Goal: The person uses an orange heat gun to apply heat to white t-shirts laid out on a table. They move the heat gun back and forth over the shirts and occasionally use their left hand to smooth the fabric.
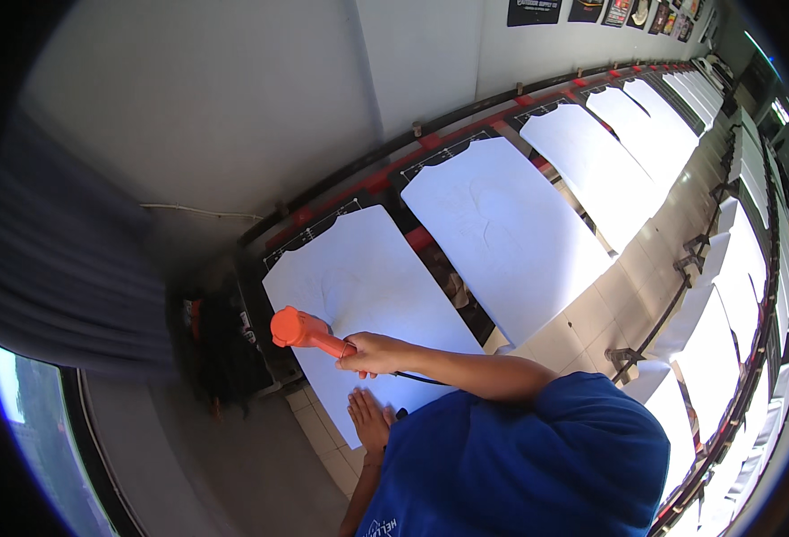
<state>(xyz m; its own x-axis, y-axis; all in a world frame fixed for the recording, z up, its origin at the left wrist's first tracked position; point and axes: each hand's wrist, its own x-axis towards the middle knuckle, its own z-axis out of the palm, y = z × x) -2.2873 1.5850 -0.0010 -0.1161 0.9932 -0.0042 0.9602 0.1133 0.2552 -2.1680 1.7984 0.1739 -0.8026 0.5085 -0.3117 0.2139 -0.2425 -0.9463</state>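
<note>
Right hand (367,353) wrapped around the handle of an orange dryer-shaped tool (300,328), whose head extends leftward beyond the grip, over a white panel (383,264). Left hand (369,419), flattened with fingers extended, lies at the panel's near end.

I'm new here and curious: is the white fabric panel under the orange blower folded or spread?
Spread: the white fabric panel lies flat, with faint wrinkles, its curved top and long side edges showing.
</note>
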